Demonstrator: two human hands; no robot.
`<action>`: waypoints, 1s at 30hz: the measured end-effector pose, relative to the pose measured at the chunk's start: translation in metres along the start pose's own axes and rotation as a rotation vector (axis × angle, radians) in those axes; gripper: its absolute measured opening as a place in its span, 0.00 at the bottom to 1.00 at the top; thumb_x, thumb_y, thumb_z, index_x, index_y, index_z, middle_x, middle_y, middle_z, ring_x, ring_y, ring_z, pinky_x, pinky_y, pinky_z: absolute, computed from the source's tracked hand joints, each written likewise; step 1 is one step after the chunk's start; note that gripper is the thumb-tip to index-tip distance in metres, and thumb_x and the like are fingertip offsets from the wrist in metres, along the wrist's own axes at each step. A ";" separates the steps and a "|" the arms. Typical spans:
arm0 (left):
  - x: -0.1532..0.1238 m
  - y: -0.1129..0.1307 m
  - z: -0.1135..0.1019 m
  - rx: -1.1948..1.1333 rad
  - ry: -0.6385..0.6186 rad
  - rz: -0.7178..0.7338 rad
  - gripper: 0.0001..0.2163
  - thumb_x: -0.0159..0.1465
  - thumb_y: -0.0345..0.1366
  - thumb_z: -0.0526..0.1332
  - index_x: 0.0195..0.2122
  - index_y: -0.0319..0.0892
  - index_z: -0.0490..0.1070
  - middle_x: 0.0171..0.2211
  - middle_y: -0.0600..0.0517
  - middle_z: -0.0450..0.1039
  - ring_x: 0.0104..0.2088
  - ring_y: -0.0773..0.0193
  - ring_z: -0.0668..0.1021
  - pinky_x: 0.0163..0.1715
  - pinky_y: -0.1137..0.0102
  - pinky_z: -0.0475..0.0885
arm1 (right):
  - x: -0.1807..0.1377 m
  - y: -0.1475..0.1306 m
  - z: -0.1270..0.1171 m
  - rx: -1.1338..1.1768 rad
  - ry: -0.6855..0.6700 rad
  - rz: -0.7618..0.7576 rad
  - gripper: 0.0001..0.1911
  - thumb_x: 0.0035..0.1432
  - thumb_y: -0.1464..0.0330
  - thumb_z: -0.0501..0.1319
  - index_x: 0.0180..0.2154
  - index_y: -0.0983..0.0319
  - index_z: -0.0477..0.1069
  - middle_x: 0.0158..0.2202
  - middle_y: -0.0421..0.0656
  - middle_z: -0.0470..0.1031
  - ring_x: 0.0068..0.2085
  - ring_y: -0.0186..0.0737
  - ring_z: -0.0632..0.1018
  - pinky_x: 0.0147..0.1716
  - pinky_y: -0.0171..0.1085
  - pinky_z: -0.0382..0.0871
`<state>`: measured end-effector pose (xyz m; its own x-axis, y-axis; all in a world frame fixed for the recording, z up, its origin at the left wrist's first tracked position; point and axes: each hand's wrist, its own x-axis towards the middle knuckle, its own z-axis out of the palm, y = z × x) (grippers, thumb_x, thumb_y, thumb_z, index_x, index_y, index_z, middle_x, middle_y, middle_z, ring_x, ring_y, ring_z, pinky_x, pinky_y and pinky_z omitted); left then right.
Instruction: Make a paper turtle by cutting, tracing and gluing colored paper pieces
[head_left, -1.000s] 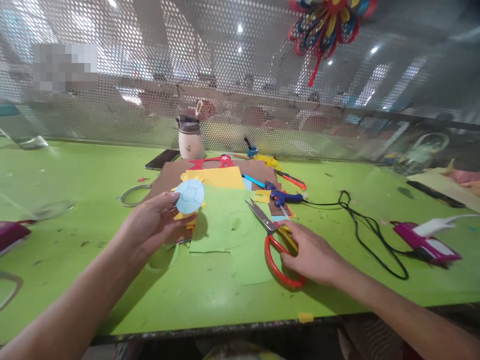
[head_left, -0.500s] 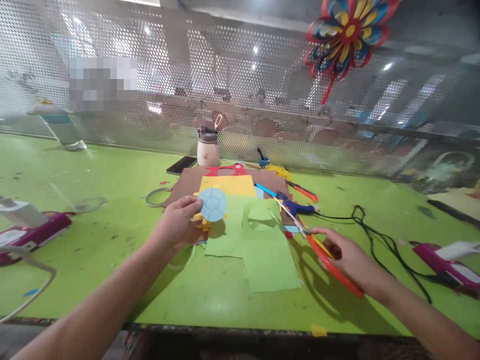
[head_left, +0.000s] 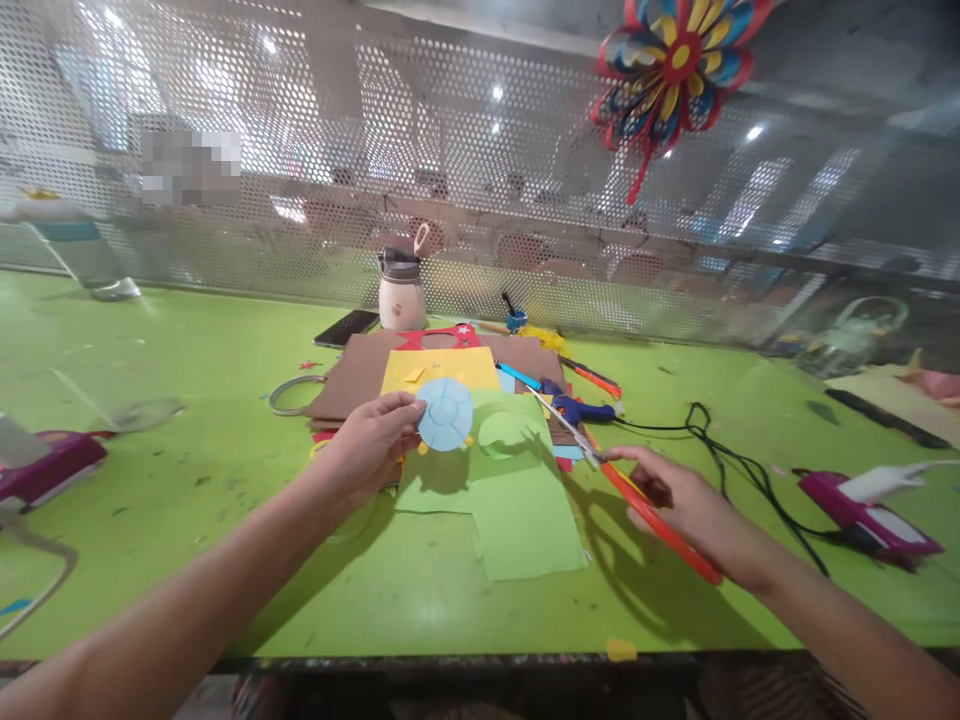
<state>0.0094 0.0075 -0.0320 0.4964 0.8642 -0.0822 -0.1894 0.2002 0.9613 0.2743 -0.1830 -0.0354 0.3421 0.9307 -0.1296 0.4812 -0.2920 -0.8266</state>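
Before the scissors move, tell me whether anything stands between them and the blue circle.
Nothing visible stands between the scissors in the right hand and the blue circle in the left hand; the green paper appears to lie below that gap.

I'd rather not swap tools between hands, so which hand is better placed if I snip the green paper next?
Probably your right hand: it holds the red-handled scissors, blades by the right side of the green paper, while your left hand is busy holding the light blue paper disc.
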 end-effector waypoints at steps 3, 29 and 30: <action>0.003 0.001 0.008 0.014 -0.035 -0.014 0.08 0.51 0.35 0.69 0.28 0.39 0.72 0.28 0.51 0.74 0.32 0.66 0.75 0.36 0.72 0.70 | 0.000 -0.003 0.000 -0.008 -0.026 0.013 0.26 0.47 0.71 0.60 0.51 0.59 0.66 0.24 0.33 0.58 0.23 0.33 0.62 0.23 0.33 0.58; 0.027 -0.019 0.051 0.174 -0.063 -0.018 0.09 0.52 0.38 0.66 0.23 0.40 0.67 0.23 0.54 0.70 0.26 0.67 0.72 0.28 0.72 0.65 | 0.001 -0.001 0.000 0.017 -0.025 0.057 0.28 0.45 0.68 0.59 0.52 0.60 0.65 0.26 0.34 0.57 0.24 0.34 0.62 0.24 0.35 0.57; 0.029 -0.021 0.051 0.186 -0.047 -0.008 0.09 0.52 0.37 0.66 0.23 0.40 0.67 0.21 0.55 0.69 0.24 0.68 0.71 0.27 0.72 0.64 | 0.001 -0.002 0.001 0.021 -0.027 0.054 0.28 0.44 0.68 0.59 0.51 0.60 0.66 0.26 0.34 0.58 0.24 0.34 0.63 0.25 0.35 0.58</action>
<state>0.0709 0.0043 -0.0410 0.5375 0.8393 -0.0818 -0.0277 0.1146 0.9930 0.2729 -0.1812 -0.0342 0.3452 0.9193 -0.1889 0.4458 -0.3377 -0.8290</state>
